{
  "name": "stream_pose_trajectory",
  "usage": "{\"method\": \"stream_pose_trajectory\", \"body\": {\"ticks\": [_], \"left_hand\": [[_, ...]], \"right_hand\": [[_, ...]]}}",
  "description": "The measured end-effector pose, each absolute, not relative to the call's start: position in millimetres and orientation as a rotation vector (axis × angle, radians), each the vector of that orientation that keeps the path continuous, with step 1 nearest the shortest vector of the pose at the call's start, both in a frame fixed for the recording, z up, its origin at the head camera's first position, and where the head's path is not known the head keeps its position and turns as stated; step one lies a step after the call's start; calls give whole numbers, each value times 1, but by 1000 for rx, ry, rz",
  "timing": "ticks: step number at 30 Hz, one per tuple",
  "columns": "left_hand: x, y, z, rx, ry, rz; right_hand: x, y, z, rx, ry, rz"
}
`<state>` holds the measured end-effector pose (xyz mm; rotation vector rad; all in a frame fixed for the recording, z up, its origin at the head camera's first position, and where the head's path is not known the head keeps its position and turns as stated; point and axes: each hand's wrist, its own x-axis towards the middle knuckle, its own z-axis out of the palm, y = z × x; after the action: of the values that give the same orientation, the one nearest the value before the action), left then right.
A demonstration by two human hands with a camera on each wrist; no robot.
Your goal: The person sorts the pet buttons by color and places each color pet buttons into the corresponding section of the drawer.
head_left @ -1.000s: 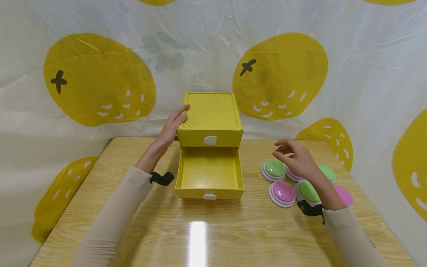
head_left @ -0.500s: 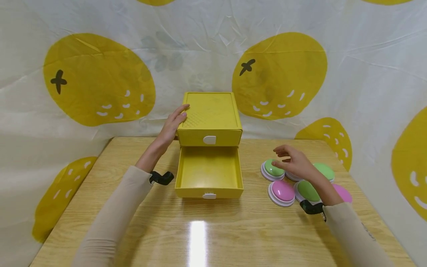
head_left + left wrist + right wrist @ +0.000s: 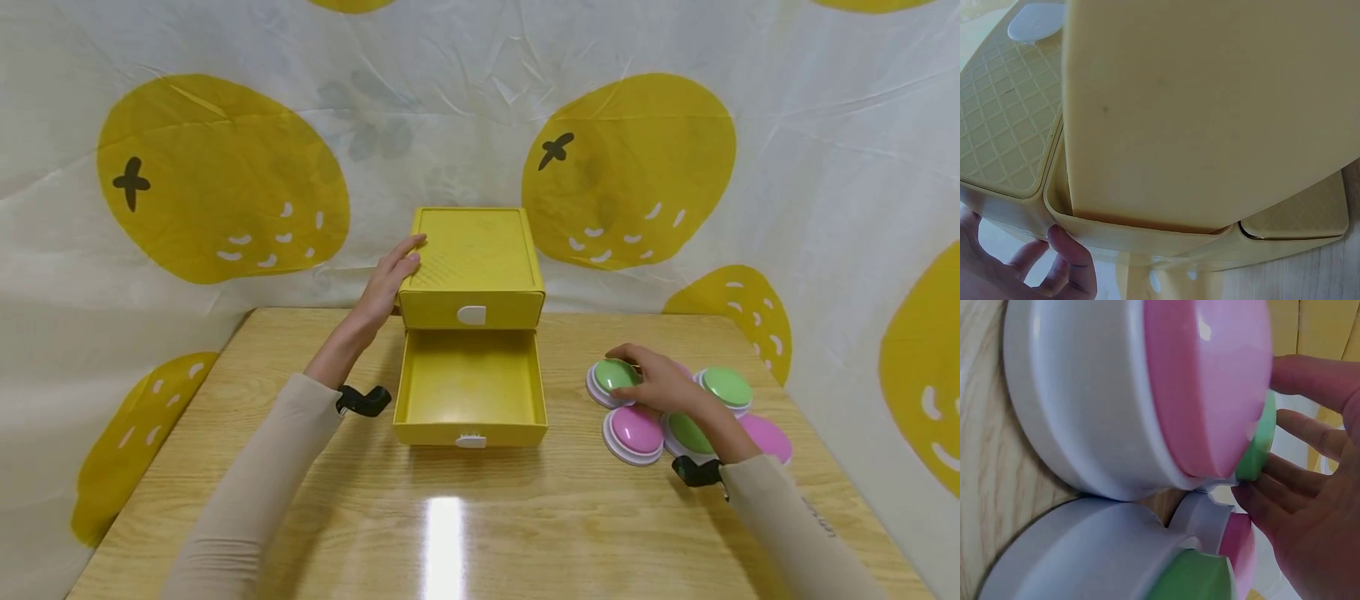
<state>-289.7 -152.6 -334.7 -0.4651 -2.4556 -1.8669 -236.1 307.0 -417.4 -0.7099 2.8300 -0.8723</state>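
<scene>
In the head view, my left hand [image 3: 386, 287] rests on the left side and top edge of a yellow two-drawer cabinet [image 3: 480, 250]; the left wrist view shows its fingers [image 3: 1069, 250] against the cabinet wall [image 3: 1129, 234]. The lower drawer [image 3: 471, 383] is pulled out and empty, the upper one closed. My right hand [image 3: 663, 383] is over the leftmost green-topped button [image 3: 613, 377], fingers behind the dome and thumb in front. In the right wrist view its fingers [image 3: 1297, 475] reach the green dome [image 3: 1260, 440]; firm contact cannot be told.
Around the right hand stand a pink button [image 3: 637, 429], green buttons [image 3: 727, 387] and another pink one [image 3: 767, 437], all with white bases on the wooden table [image 3: 570, 533]. Another pink one is mostly hidden behind the hand. A fruit-patterned cloth [image 3: 450, 100] hangs behind.
My right hand has moved down and slightly left, from above the buttons to around the leftmost green one. The left hand and cabinet have not visibly moved.
</scene>
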Motion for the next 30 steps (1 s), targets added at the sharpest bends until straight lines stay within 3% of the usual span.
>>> {"method": "stream_pose_trajectory", "body": {"ticks": [30], "left_hand": [[-289,-152,-333,-484,-2437,-1883]], "right_hand": [[-236,303,-419,-691,2880,-771]]}}
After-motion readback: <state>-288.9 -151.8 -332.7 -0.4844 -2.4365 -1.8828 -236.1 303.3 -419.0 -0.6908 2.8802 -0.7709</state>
